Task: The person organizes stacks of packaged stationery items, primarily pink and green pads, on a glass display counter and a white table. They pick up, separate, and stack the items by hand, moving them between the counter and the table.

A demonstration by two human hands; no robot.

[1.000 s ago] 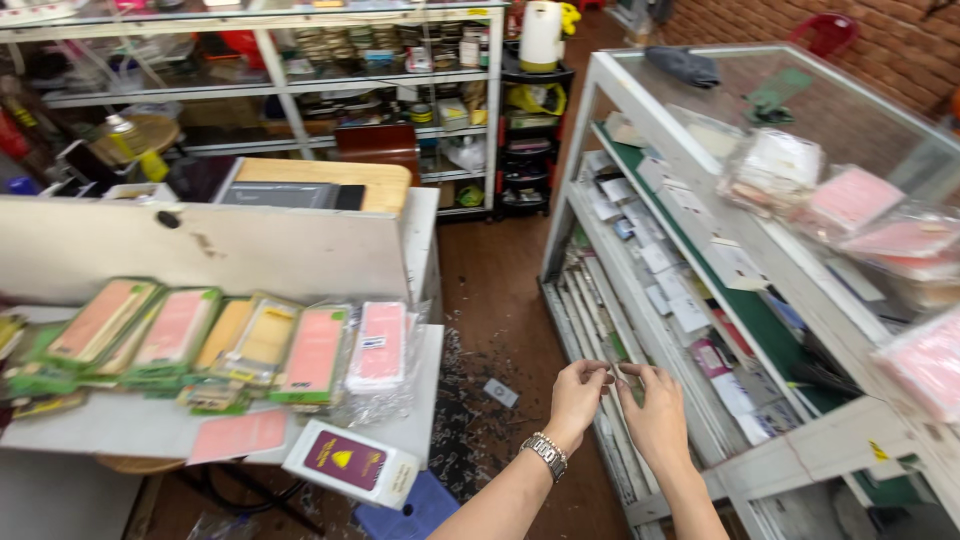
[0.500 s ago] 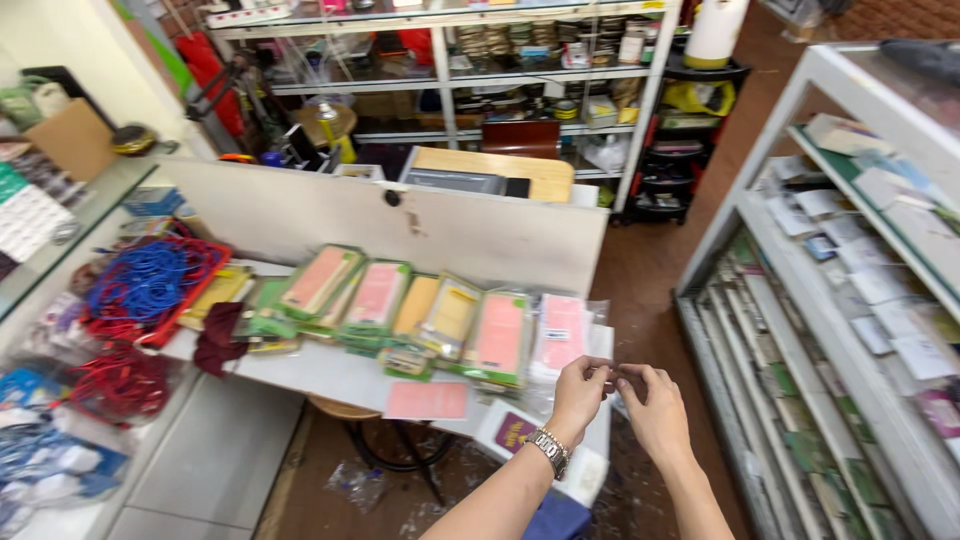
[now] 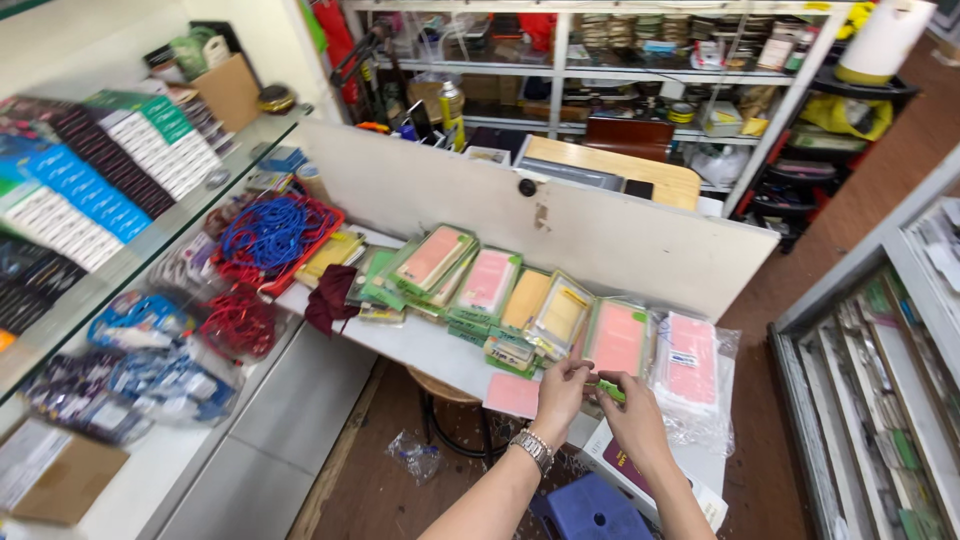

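Both hands meet just above the near edge of the white table [image 3: 420,345]. The left hand [image 3: 562,392], a metal watch [image 3: 531,447] on its wrist, and the right hand [image 3: 632,412] pinch a small green item [image 3: 611,391] between fingertips, the remaining fingers curled in. The item sits between the two hands, over the table's edge and just in front of the row of packaged phone cases [image 3: 520,295].

It looks thin and very light, probably card or plastic (too small here to say which), so a fingertip pinch at its ends seems the right hold; a glossy wrapper would likely slip under a loose grip, and it may bend if squeezed across the middle.

The cases lie in clear sleeves, leaning in overlapping stacks, pink and orange fronts with green borders. A clear plastic bag [image 3: 695,375] at the right end holds a pink case, touching the row. A loose pink sheet [image 3: 512,394] lies flat near the left hand.

Further left, a red tray [image 3: 318,246] holds coiled blue cables [image 3: 268,232], with red cables [image 3: 238,325] bundled beside it. Below the hands stands a blue stool [image 3: 590,510].
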